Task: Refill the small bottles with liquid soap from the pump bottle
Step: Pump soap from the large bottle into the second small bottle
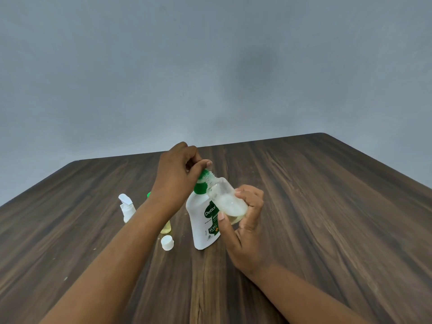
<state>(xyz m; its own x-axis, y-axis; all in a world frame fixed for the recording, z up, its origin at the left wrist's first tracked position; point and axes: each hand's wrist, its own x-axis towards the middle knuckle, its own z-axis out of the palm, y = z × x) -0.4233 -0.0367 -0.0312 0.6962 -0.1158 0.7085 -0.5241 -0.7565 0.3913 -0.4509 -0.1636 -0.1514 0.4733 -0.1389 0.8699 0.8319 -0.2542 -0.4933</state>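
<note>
A white Dettol pump bottle (201, 226) with a green collar stands on the wooden table (327, 206). My left hand (176, 177) grips its green pump head from above, thumb stretched over the nozzle. My right hand (245, 220) holds a small clear bottle (225, 199), tilted, its open neck up against the pump nozzle. Pale yellowish soap sits in the bottom of that bottle. A loose white cap (167, 242) lies on the table left of the pump bottle.
Behind my left forearm stand a small white spray bottle (127, 208) and a small bottle of yellow liquid (166, 228) with a green top, mostly hidden. A grey wall rises behind the table's far edge.
</note>
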